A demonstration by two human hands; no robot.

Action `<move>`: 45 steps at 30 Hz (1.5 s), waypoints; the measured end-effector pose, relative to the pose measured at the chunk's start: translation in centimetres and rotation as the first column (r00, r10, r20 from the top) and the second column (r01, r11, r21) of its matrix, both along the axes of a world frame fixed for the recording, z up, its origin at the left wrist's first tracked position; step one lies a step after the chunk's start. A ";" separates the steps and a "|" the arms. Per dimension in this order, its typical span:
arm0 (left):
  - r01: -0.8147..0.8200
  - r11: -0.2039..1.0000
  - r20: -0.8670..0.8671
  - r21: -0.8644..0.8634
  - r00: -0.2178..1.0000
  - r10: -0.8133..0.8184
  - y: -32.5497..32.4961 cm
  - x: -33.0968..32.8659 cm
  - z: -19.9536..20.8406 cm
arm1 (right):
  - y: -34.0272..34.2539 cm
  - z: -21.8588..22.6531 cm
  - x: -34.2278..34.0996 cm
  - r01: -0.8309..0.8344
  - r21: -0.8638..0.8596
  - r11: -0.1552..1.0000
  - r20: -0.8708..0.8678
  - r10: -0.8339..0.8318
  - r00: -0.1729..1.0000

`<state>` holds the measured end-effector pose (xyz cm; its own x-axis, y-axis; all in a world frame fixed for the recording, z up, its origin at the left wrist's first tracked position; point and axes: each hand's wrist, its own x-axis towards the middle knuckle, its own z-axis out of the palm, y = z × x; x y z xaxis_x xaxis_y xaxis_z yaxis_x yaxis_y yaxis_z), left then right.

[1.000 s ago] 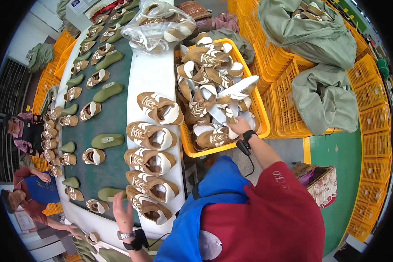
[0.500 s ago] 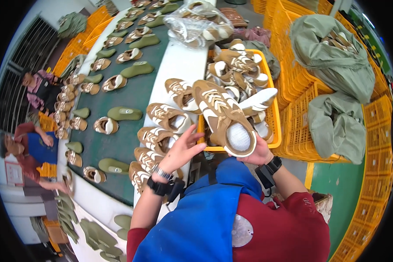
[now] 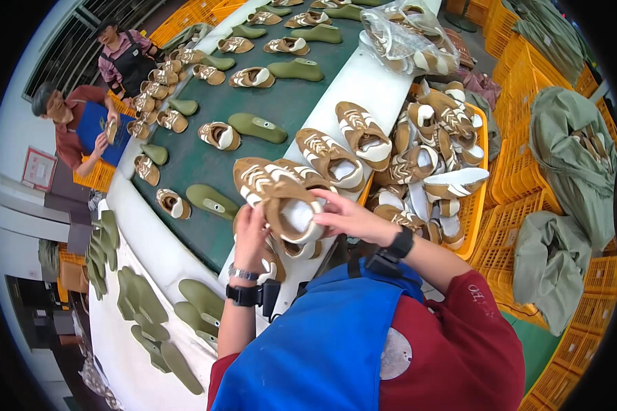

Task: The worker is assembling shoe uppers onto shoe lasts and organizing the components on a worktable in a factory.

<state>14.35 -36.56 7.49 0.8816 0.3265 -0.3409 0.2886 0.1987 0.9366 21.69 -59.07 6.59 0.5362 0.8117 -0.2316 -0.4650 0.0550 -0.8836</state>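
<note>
A brown and white sneaker [image 3: 255,181] is held between my two hands, its toe pointing away and its pale-lined opening toward me. My left hand [image 3: 251,238] grips its left side near the heel. At the right of the opening, the fingers of my right hand [image 3: 353,218] are closed on the collar. The sneaker hangs over the white ledge [image 3: 336,96], partly covering similar sneakers lined up there. Just beyond it on the ledge sit another sneaker [image 3: 328,159] and a farther one [image 3: 363,134].
A yellow crate [image 3: 485,198] heaped with sneakers stands at the right, beside stacked crates [image 3: 504,240] and grey-green cloth [image 3: 552,267]. On the left, a green conveyor belt [image 3: 192,161] carries shoes and green shoe lasts [image 3: 257,128]. Two people work across it. A plastic bag [image 3: 411,41] of shoes lies far off.
The sneaker has moved left, from over the crate to over the ledge. My left hand, free before, now grips it too. Across the belt, a co-worker has lifted a shoe. The view has shifted.
</note>
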 end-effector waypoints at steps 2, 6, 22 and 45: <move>-0.211 0.929 0.045 0.304 0.977 0.207 1.8 -1.7 -2.2 | 1.9 -2.6 0.6 -0.073 -0.135 0.988 -0.001 0.074 0.997; 0.012 0.555 -0.100 0.832 0.987 0.127 7.6 -7.0 -11.6 | 1.8 -5.2 1.0 -0.167 -0.292 0.942 -0.045 0.161 0.986; -0.180 0.912 -0.261 0.368 0.922 0.287 3.1 -9.6 -8.6 | -31.5 -28.7 9.2 0.693 -0.721 -0.006 0.145 -0.979 0.142; 0.299 0.434 -0.283 0.850 0.954 -0.104 0.8 -4.9 -7.0 | -2.5 -4.6 21.0 0.781 -0.333 0.528 0.942 0.231 0.245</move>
<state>9.49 -35.73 0.49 0.9266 0.3554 -0.1233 0.3670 -0.7821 0.5037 42.68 -61.57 1.96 0.8984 0.3634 0.2464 0.4365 -0.8002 -0.4112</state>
